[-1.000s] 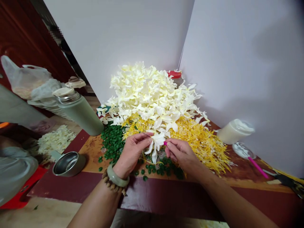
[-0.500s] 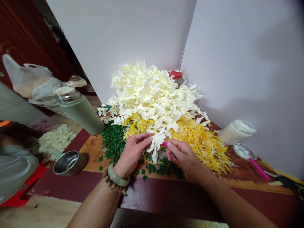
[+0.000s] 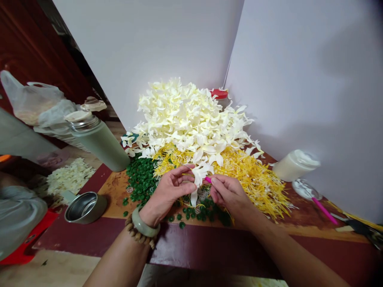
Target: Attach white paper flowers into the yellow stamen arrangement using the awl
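My left hand (image 3: pixel 172 189), with a pale bangle and a beaded bracelet at the wrist, has its fingers around the left side of a white flower (image 3: pixel 200 173). A thin pink stick (image 3: pixel 208 180) is pinched in my right hand (image 3: pixel 229 193), its tip at the flower's right side. Just behind lie yellow stamen strands (image 3: pixel 254 179) and a tall heap of white petals (image 3: pixel 182 115). Small green discs (image 3: pixel 140 177) are spread to the left of and below my hands.
A green flask (image 3: pixel 100 139) and a metal cup (image 3: pixel 85 207) stand on the left. On the right are a white jar (image 3: pixel 295 165), another pink stick (image 3: pixel 324 210) and dark-handled scissors (image 3: pixel 360 228). A person's clothed leg (image 3: pixel 20 215) shows at far left.
My left thumb and index finger have spread further apart around the flower. My right hand has barely moved. The whole view has shifted slightly.
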The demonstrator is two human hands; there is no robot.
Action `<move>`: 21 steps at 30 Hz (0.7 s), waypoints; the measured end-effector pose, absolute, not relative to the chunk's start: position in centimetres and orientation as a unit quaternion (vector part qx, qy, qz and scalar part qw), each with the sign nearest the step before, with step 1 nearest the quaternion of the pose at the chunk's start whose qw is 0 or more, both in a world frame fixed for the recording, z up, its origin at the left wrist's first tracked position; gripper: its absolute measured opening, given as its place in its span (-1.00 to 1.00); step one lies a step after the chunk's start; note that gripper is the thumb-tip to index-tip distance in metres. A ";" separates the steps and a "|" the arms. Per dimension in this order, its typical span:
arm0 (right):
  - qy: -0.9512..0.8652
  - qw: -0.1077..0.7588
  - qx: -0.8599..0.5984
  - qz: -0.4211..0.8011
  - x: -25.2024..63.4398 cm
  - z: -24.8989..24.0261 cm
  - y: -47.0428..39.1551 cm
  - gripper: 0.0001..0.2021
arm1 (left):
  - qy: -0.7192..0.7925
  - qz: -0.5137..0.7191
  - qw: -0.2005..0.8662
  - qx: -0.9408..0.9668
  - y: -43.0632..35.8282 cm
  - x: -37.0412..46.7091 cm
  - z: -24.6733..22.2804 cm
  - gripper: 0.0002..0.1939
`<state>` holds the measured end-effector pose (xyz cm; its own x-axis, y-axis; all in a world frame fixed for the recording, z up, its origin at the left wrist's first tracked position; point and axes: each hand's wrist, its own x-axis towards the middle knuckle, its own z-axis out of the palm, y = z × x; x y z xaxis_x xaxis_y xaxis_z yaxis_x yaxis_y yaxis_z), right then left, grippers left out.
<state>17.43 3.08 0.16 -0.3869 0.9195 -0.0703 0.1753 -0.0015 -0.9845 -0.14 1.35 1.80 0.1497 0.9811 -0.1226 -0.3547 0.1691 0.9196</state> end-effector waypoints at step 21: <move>-0.630 0.334 -0.448 0.539 17.3 0.4 2.9 -0.61 | 0.444 0.539 0.613 0.369 1.3 0.2 1.7 -0.82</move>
<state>17.33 2.90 0.36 -0.3750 0.9250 -0.0620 0.2053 0.0176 -0.9786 0.19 1.34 1.69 0.0250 0.9890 -0.1460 -0.3338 0.1459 0.9313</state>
